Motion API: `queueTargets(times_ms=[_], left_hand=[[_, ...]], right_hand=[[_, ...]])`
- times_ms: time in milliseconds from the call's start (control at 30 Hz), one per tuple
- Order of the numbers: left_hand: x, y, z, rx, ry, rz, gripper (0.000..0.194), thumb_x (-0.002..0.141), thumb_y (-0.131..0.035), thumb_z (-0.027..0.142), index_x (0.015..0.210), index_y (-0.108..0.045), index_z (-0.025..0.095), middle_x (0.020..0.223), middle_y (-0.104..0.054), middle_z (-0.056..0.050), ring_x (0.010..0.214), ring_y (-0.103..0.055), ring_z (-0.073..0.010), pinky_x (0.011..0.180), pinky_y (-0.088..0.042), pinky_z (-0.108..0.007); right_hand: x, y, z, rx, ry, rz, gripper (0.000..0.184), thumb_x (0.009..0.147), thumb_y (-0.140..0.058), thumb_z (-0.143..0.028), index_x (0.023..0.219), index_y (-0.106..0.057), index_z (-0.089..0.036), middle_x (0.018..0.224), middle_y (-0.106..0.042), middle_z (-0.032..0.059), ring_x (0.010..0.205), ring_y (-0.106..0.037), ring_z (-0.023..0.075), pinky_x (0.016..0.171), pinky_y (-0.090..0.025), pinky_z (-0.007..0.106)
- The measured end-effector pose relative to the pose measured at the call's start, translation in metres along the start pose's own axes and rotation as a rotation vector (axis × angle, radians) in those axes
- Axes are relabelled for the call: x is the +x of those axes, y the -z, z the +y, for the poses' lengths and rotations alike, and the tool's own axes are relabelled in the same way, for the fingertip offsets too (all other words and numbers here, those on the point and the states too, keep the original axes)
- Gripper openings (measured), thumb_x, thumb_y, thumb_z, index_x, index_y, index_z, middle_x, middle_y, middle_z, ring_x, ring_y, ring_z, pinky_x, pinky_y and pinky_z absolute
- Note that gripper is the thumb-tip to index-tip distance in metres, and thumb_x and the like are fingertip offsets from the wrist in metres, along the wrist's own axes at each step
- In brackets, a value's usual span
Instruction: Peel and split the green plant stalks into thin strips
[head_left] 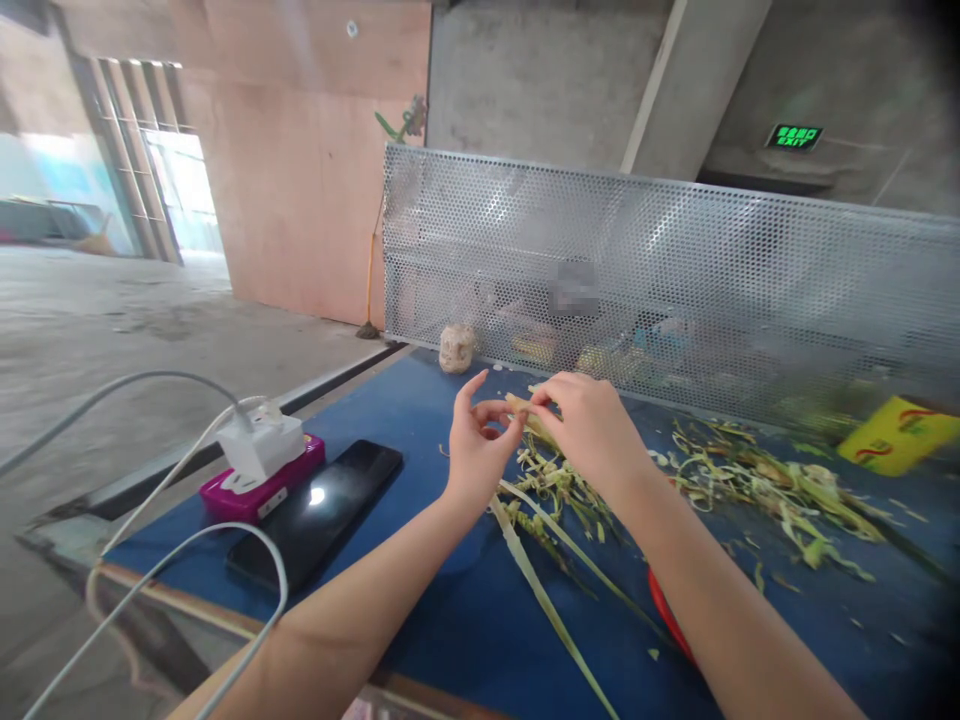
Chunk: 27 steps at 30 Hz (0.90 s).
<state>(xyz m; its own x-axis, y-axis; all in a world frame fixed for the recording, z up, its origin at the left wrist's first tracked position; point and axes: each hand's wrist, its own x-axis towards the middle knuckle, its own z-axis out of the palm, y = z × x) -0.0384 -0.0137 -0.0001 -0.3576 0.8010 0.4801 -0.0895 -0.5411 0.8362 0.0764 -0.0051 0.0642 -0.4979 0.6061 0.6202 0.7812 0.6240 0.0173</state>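
Above the blue tabletop [442,610], my left hand [481,445] and my right hand [592,425] meet fingertip to fingertip. Both pinch a pale yellow plant strip [516,402], partly hidden by the fingers. The left index finger points up, off the strip. Under the hands lies a heap of yellow-green plant shreds [566,490]. Two long flat strips, one of them a pale green leaf strip [529,565], trail from there toward the table's front edge. A red curved object [667,615] shows beside my right forearm, which hides part of it.
To the left are a black phone [322,510], a purple power strip [262,485] with white plugs, and a cable [281,560] crossing my left forearm. More shreds [780,490] and a yellow packet [896,435] lie right. A perforated metal panel [510,220] stands behind a pale lump [456,348].
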Motion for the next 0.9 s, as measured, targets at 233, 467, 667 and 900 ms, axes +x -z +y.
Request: queueTargets(times_ms=[233, 467, 667, 900], left_hand=[[0.0005, -0.0007, 0.0004, -0.023, 0.004, 0.022, 0.059, 0.063, -0.064, 0.020, 0.115, -0.035, 0.017, 0.069, -0.057, 0.001, 0.063, -0.055, -0.0096, 0.051, -0.042, -0.019], [0.0002, -0.0007, 0.0016, -0.006, 0.015, 0.004, 0.069, 0.063, -0.064, 0.020, 0.123, -0.029, 0.018, 0.071, -0.059, 0.000, 0.069, -0.056, -0.0113, 0.053, -0.043, -0.019], [-0.0006, 0.0002, 0.0006, -0.015, 0.010, -0.007, 0.068, 0.065, -0.064, 0.023, 0.124, -0.030, 0.017, 0.069, -0.060, 0.000, 0.066, -0.057, -0.0110, 0.055, -0.044, -0.020], [0.0000, -0.0007, -0.0018, -0.029, 0.026, 0.005, 0.061, 0.064, -0.065, 0.023, 0.117, -0.036, 0.018, 0.062, -0.055, 0.004, 0.059, -0.055, -0.0096, 0.053, -0.044, -0.020]], right_hand=[[-0.0008, 0.0054, -0.0010, -0.014, 0.024, -0.032, 0.010, 0.076, -0.054, -0.022, 0.068, -0.059, -0.019, 0.075, -0.063, 0.0017, 0.078, -0.054, 0.0188, 0.063, -0.030, 0.029], [-0.0015, 0.0038, -0.0026, -0.063, 0.051, -0.026, 0.010, 0.076, -0.055, -0.021, 0.066, -0.055, -0.018, 0.072, -0.061, 0.0014, 0.074, -0.053, 0.0185, 0.062, -0.027, 0.029], [-0.0021, 0.0039, -0.0014, -0.101, 0.082, -0.003, 0.013, 0.080, -0.048, -0.020, 0.070, -0.055, -0.018, 0.075, -0.061, 0.0039, 0.076, -0.053, 0.0186, 0.063, -0.026, 0.029], [-0.0036, 0.0032, -0.0038, -0.200, 0.144, -0.013, 0.014, 0.081, -0.044, -0.015, 0.074, -0.055, -0.017, 0.076, -0.060, 0.0057, 0.078, -0.052, 0.0197, 0.065, -0.024, 0.031]])
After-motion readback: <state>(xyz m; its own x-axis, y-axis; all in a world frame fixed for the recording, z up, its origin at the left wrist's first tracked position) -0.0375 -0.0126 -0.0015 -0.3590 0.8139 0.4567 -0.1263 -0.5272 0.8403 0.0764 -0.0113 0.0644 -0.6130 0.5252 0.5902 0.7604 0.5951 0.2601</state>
